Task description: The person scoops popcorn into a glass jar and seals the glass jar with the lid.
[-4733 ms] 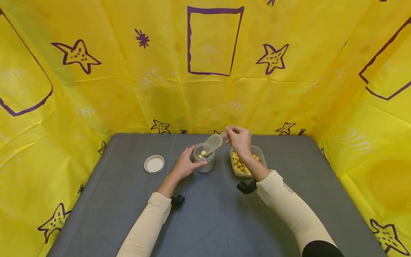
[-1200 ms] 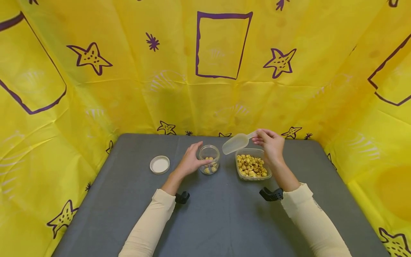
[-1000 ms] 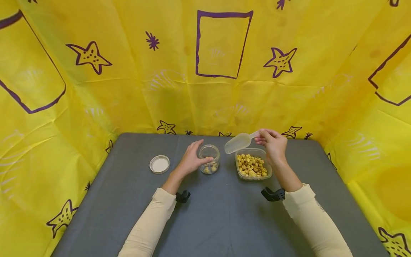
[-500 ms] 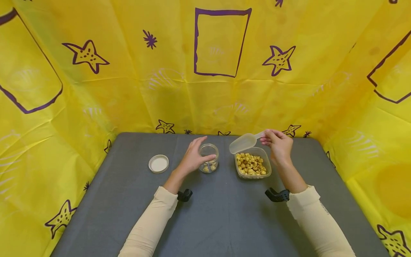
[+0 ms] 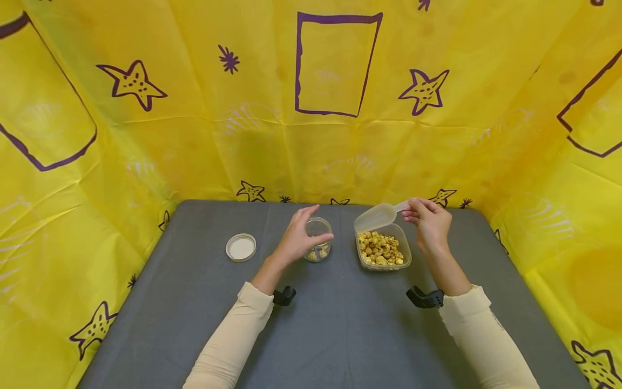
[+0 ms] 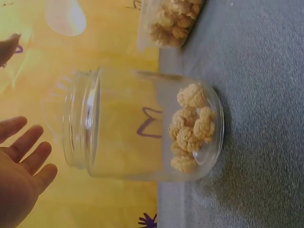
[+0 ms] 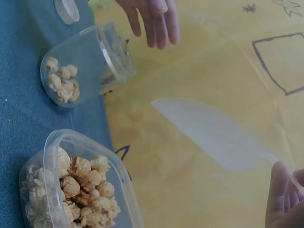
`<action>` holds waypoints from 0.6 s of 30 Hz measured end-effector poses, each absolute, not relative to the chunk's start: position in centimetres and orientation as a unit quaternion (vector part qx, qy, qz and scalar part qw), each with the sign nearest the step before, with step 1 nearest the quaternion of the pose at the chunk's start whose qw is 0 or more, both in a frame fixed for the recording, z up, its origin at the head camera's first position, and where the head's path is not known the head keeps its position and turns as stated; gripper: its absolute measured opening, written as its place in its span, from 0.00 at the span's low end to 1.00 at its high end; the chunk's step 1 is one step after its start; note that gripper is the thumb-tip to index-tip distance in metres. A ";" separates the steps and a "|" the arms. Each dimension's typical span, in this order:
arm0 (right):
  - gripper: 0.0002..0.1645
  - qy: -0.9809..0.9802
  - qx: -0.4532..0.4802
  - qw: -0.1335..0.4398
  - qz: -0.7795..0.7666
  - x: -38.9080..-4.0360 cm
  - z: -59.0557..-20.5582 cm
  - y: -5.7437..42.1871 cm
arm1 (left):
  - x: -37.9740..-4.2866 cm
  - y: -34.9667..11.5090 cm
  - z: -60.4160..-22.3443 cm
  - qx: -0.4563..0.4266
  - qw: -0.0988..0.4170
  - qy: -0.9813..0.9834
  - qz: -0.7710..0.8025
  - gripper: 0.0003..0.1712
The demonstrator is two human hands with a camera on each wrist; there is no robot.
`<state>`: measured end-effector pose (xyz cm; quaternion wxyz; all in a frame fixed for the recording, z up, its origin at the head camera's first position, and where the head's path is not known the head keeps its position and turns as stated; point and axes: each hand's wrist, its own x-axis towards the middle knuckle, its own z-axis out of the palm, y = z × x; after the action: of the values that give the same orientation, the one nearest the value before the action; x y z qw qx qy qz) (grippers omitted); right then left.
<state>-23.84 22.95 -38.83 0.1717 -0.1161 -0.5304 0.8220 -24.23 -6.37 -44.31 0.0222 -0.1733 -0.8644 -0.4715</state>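
A clear jar (image 6: pixel 128 128) with several popcorn pieces (image 6: pixel 190 128) at its bottom stands upright on the table. My left hand (image 5: pixel 300 237) is raised just above and beside its mouth, fingers spread; the left wrist view shows a gap between fingers and jar. In my right hand (image 5: pixel 431 222) the handle of a translucent scoop (image 5: pixel 376 217) is pinched. The scoop hangs over the back left of a clear plastic tub (image 7: pixel 130 183) filled with popcorn (image 7: pixel 88 190), and no popcorn shows in it.
A jar lid (image 5: pixel 241 248) lies on the grey table (image 5: pixel 311 335), left of the jar. Yellow cloth walls (image 5: pixel 194 135) with purple drawings enclose the back and both sides.
Earlier my right hand tipped popcorn from the scoop into the jar; now the scoop is over the tub, farther right. My left hand held the jar before and has lifted off it.
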 end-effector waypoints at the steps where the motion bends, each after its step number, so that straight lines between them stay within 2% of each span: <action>1: 0.04 -0.529 -0.118 0.173 0.822 -23.9 -38.9 23.0 | -24.1 -6.3 -44.3 -0.174 0.022 -0.863 -0.473 0.48; 18: 0.03 -0.500 -0.132 0.184 0.835 -23.8 -39.4 24.2 | -23.6 -3.9 -44.0 -0.196 0.022 -0.850 -0.489 0.48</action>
<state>-23.84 24.21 -39.38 0.1844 -0.1323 -0.5005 0.8355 -23.64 -3.91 -44.01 0.0223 -0.1956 -0.8497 -0.4891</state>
